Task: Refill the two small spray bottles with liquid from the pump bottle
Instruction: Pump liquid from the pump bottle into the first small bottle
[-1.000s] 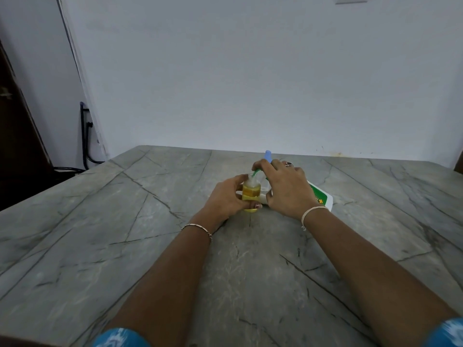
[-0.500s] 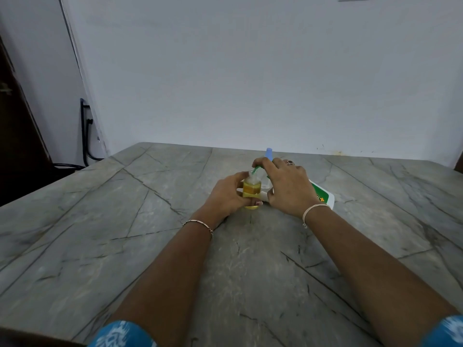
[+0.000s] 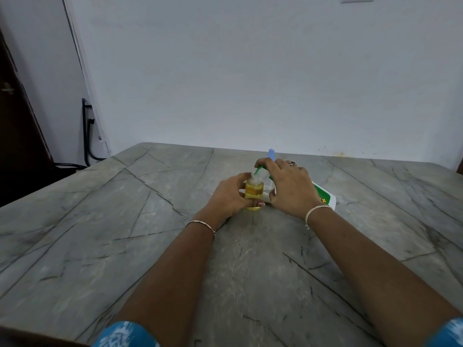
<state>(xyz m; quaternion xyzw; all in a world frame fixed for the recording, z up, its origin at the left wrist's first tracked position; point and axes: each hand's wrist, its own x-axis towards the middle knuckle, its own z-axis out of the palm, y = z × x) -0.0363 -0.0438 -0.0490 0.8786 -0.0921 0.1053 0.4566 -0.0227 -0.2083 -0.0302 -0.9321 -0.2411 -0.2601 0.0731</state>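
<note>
**Fingers gripping a small spray bottle beneath the pump spout**

We are wrapping our left hand around the small spray bottle, which seems to be resting on the grey surface at mid-table. Our right hand is arching over the pump bottle just beside it, with its fingers curling onto the green pump head. The spout is pointing down at the little bottle's open neck.

We are judging this to be the filling step for one bottle. Amber liquid is already reaching close to its shoulder, so the next move is probably calling for short, gentle presses and a steady neck under the spout.

The small bottle is looking clear, round and smooth. The pump bottle is showing a glossy white body with a green label, though we cannot tell whether it is standing or leaning. A pale blue tip is peeking up behind our right hand, and we cannot tell what it belongs to. The surface is looking like polished stone, veined with dark cracks.
</note>
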